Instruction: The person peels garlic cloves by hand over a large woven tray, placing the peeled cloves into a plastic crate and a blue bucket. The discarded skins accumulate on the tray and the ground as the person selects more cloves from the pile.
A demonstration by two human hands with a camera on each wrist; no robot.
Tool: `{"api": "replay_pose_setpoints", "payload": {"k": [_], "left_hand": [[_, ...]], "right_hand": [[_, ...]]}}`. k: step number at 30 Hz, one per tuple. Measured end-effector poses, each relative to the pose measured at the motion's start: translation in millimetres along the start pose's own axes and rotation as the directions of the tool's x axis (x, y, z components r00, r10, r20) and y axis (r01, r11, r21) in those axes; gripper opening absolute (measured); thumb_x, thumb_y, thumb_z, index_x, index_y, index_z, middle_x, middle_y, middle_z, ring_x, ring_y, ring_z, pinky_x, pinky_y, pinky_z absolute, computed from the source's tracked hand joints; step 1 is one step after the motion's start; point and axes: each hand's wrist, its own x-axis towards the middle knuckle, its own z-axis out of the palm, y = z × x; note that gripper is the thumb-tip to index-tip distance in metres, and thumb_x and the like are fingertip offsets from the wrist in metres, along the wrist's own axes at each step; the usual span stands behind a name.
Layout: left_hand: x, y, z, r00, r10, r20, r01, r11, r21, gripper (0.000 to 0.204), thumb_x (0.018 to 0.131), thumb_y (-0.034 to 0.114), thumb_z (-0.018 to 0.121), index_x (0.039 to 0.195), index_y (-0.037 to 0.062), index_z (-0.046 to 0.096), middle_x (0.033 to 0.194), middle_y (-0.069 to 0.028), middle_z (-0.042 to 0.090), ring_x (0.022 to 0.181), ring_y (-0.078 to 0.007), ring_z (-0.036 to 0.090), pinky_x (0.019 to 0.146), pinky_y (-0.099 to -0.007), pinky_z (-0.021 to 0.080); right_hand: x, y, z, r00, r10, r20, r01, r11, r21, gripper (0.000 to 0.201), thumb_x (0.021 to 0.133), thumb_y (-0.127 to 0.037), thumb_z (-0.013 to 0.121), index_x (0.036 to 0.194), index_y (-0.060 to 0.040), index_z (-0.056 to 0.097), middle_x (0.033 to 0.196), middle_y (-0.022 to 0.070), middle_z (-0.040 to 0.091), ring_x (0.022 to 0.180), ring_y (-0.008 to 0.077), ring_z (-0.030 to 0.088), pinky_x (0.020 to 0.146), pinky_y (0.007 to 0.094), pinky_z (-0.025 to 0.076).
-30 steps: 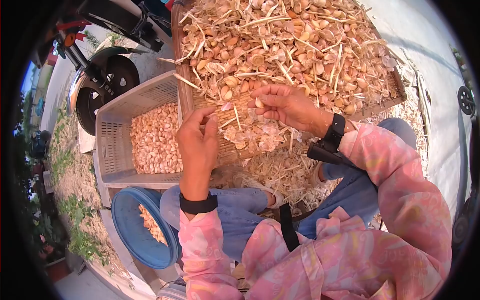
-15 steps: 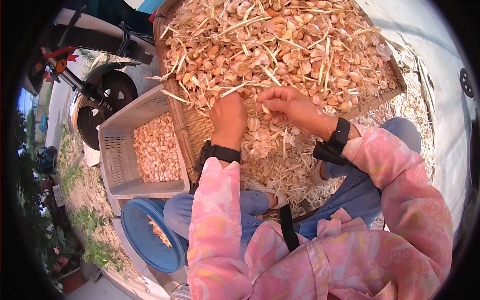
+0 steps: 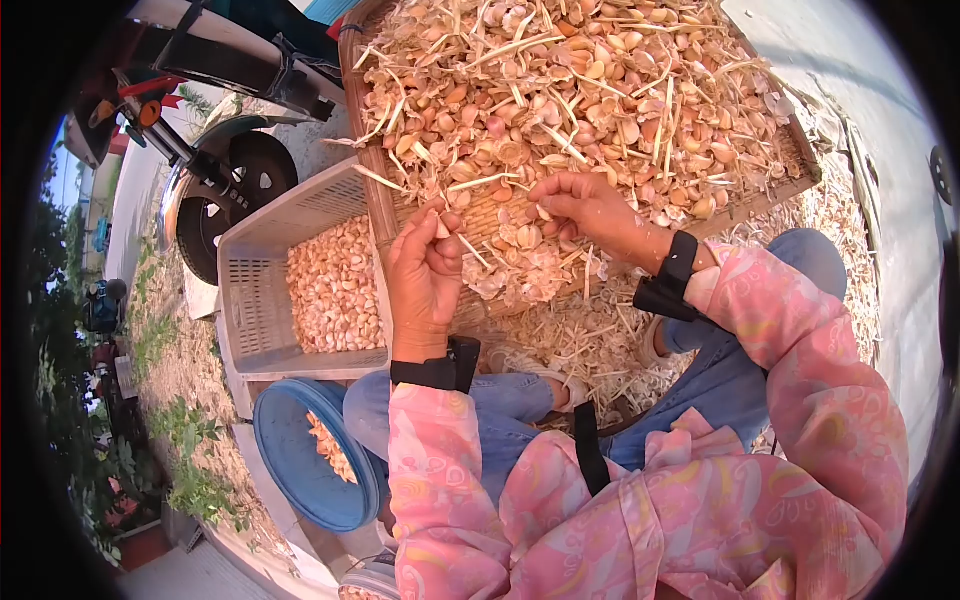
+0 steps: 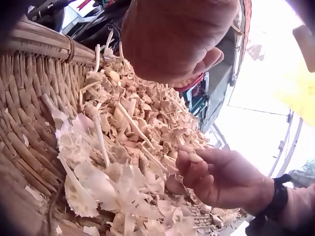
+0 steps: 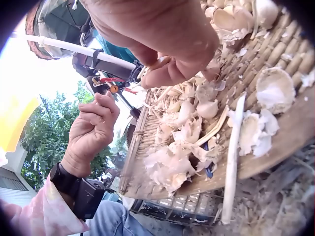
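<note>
Left hand (image 3: pixel 426 285) nearer crate (image 3: pixel 243 290) of cloves (image 3: pixel 335 290)

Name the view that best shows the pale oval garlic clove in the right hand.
The left wrist view: the pale oval garlic clove faces that camera from the right hand. The head view shows it tiny; in the right wrist view, the hand largely blocks it.

at 1 o'clock garlic (image 3: pixel 600 130) is looking papery, tray (image 3: pixel 357 90) rough woven wicker; crate (image 3: pixel 252 285) at 9 is showing matt plastic, tub (image 3: pixel 288 455) at 8 smooth plastic.
</note>
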Motion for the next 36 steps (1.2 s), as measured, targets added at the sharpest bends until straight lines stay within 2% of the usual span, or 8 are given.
{"api": "replay_pose_setpoints", "payload": {"k": [9,13,18,22,25,28,33,36], "left_hand": [[-70,84,-39,0.768,0.559,-0.311,0.116,0.356,0.927,0.044,0.092,0.022,0.048,0.127,-0.0025,0.041,0.125,-0.0178,0.047,0.103,-0.0266,0.056,0.081,-0.0317,0.047],[-77,3,22,0.954,-0.295,-0.058,0.300,0.947,0.112,0.057,0.092,0.042,0.045,0.130,0.0004,0.033,0.119,-0.0243,0.047,0.105,-0.0317,0.054,0.079,-0.0349,0.053],[-81,-24,4,0.943,-0.263,-0.203,0.200,0.937,-0.288,0.027,0.094,0.016,0.047,0.115,-0.0002,0.048,0.077,-0.0008,0.048,0.055,-0.0057,0.036,0.040,-0.0156,0.028],[-147,56,-44,0.726,0.447,-0.522,-0.185,0.859,0.477,0.029,0.093,0.016,0.048,0.116,-0.0021,0.048,0.073,0.0009,0.045,0.055,-0.0027,0.033,0.039,-0.0152,0.023],[-209,110,-120,0.500,0.748,-0.437,0.275,0.342,0.899,0.028,0.090,0.016,0.050,0.110,-0.0034,0.056,0.085,-0.0032,0.055,0.065,-0.0063,0.048,0.054,-0.0184,0.039],[-229,121,-165,0.605,0.786,-0.127,0.557,-0.304,0.773,0.030,0.090,0.018,0.051,0.109,-0.0035,0.057,0.097,-0.0077,0.059,0.081,-0.0116,0.055,0.073,-0.0224,0.044],[-119,48,-26,0.849,0.513,-0.124,-0.053,0.317,0.947,0.031,0.087,0.016,0.059,0.109,-0.0039,0.056,0.099,-0.0099,0.061,0.087,-0.0111,0.055,0.076,-0.0240,0.043],[-50,-10,21,0.914,0.354,0.197,-0.193,-0.046,0.980,0.031,0.082,0.012,0.062,0.108,-0.0031,0.056,0.088,-0.0136,0.062,0.075,-0.0209,0.060,0.065,-0.0303,0.047]], "right_hand": [[-10,-8,6,0.994,-0.104,-0.020,0.104,0.995,-0.008,0.023,0.091,-0.013,0.047,0.109,0.0002,0.052,0.096,0.0075,0.059,0.081,0.0123,0.063,0.064,0.0222,0.050],[-34,-16,45,0.828,-0.502,0.250,0.547,0.821,-0.165,0.025,0.089,-0.016,0.051,0.109,-0.0010,0.052,0.096,0.0090,0.061,0.089,0.0194,0.063,0.073,0.0283,0.049],[-39,-23,55,0.824,-0.420,0.380,0.564,0.668,-0.486,0.022,0.087,-0.019,0.054,0.103,-0.0041,0.054,0.088,0.0126,0.061,0.083,0.0278,0.060,0.071,0.0344,0.047],[-5,-14,30,0.744,-0.591,0.310,0.597,0.380,-0.707,0.021,0.079,-0.017,0.058,0.096,-0.0042,0.056,0.091,0.0132,0.058,0.086,0.0302,0.057,0.073,0.0406,0.046],[-4,-14,34,0.744,-0.558,0.367,0.559,0.221,-0.799,0.023,0.074,-0.014,0.060,0.095,-0.0048,0.058,0.097,0.0121,0.056,0.097,0.0302,0.052,0.080,0.0411,0.043],[-8,-10,44,0.788,-0.457,0.412,0.495,0.073,-0.866,0.026,0.072,-0.015,0.062,0.097,-0.0051,0.058,0.100,0.0106,0.056,0.102,0.0293,0.050,0.083,0.0391,0.042],[-5,7,44,0.721,-0.536,0.439,0.492,-0.050,-0.869,0.035,0.067,-0.019,0.068,0.098,-0.0040,0.058,0.105,0.0089,0.055,0.105,0.0271,0.048,0.090,0.0374,0.038],[-1,6,36,0.701,-0.569,0.430,0.465,-0.091,-0.880,0.038,0.065,-0.019,0.069,0.097,-0.0040,0.058,0.105,0.0087,0.054,0.106,0.0262,0.048,0.092,0.0374,0.037]]}}
